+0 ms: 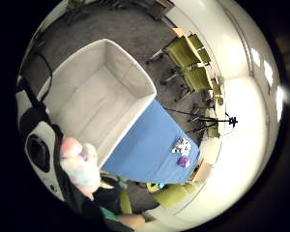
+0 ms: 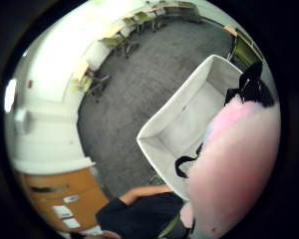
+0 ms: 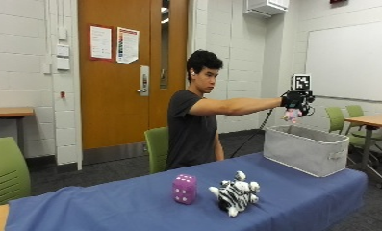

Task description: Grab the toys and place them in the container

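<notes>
Grip (image 3: 295,102): grasping pink plush toy (image 3: 292,115), raised above container (image 3: 306,149) at surface (image 3: 113,202) end for dropping in

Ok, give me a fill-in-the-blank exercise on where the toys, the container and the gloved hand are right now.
1. The gloved right hand grips a pink plush toy in the air above the grey ____.
2. The container stands on the ____ tablecloth.
3. The purple die lies on the table beside a striped ____ toy.
4. Inside, the container holds ____ toys.

Missing words: container; blue; zebra; no
</notes>
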Demonstrator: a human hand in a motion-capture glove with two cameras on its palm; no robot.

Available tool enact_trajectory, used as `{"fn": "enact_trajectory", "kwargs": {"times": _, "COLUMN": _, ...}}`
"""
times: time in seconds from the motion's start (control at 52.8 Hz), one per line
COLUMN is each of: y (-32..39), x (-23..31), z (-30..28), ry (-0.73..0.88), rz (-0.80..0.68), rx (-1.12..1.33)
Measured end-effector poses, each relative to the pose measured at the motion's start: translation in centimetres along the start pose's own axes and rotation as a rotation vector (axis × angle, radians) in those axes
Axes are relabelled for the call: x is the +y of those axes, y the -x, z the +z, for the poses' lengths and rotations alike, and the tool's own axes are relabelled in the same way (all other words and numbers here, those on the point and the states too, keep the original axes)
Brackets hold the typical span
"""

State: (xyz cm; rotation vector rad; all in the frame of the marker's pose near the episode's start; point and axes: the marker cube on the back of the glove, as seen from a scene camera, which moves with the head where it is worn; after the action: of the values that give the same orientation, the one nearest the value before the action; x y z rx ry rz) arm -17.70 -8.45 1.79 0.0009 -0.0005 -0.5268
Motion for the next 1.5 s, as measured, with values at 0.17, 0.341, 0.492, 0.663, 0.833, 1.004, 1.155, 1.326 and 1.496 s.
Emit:
{"fn": "enact_trajectory", "kwargs": {"times": 0.17, "y": 1.0, "x": -0.4, "z": 1.4, "ry": 0.029, "rz": 0.008, "rx": -0.027}}
{"fn": "enact_trajectory", "kwargs": {"times": 0.341, "y": 2.1, "x": -0.5, "z": 1.7, "ry": 0.029, "rz": -0.005, "rx": -0.137}}
{"fn": "enact_trajectory", "kwargs": {"times": 0.492, "y": 0.4, "x": 0.0, "z": 3.3, "ry": 0.196, "rz": 0.11, "rx": -0.069}}
{"fn": "enact_trajectory", "kwargs": {"times": 0.663, "y": -2.5, "x": 1.3, "z": 2.1, "ry": 0.154, "rz": 0.113, "rx": -0.057}}
{"fn": "enact_trajectory", "kwargs": {"times": 0.833, "y": 2.7, "x": 3.1, "z": -0.7, "ry": 0.094, "rz": 0.122, "rx": -0.076}}
{"fn": "enact_trajectory", "kwargs": {"times": 1.004, "y": -8.0, "x": 8.9, "z": -2.5, "ry": 0.03, "rz": 0.208, "rx": 0.109}}
{"fn": "enact_trajectory", "kwargs": {"times": 1.155, "y": -17.5, "x": 15.0, "z": -3.1, "ry": -0.025, "rz": 0.374, "rx": 0.062}}
{"fn": "enact_trajectory", "kwargs": {"times": 1.326, "y": -28.0, "x": 20.8, "z": -0.6, "ry": -0.025, "rz": 0.566, "rx": 0.028}}
{"fn": "enact_trajectory", "kwargs": {"times": 1.496, "y": -34.2, "x": 24.2, "z": 3.7, "ry": 0.032, "rz": 0.676, "rx": 0.035}}
